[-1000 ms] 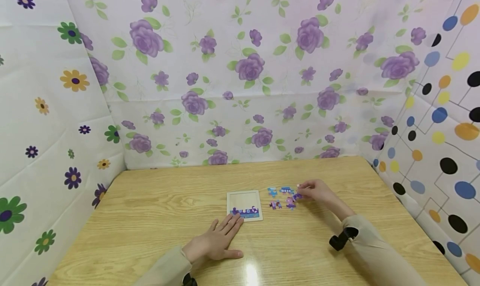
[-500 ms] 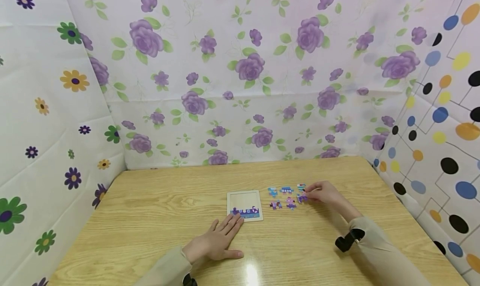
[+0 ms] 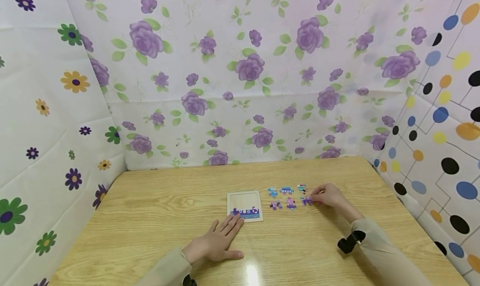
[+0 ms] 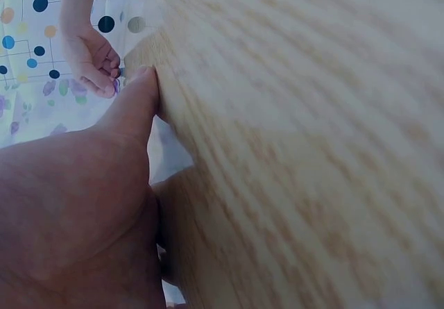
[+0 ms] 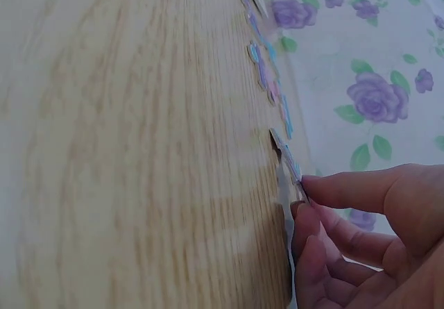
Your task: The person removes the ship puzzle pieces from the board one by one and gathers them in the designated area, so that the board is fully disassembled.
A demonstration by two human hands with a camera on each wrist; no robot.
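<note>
A purple jigsaw puzzle piece [image 3: 306,200] is pinched between thumb and fingers of my right hand [image 3: 330,195]. In the right wrist view this puzzle piece [image 5: 286,153] is tilted, one edge raised off the wood. My left hand [image 3: 217,241] lies flat with fingers spread, its fingertips on the near left corner of a square puzzle tray [image 3: 243,192]. Along the tray's near side sits a strip of joined blue and purple pieces [image 3: 250,214]. The left wrist view shows mostly the left hand's thumb side [image 4: 83,191] against the table.
Several loose puzzle pieces lie in two rows right of the tray, among them a pink one [image 3: 291,203], a dark purple one [image 3: 276,205] and a blue one [image 3: 287,190]. Flowered cloth [image 3: 240,111] hangs behind the wooden table [image 3: 168,202]; dotted cloth [image 3: 431,152] hangs at right.
My right hand has moved right and slightly nearer with the purple puzzle piece, away from the other loose pieces. The left hand has stayed in place on the tray's corner.
</note>
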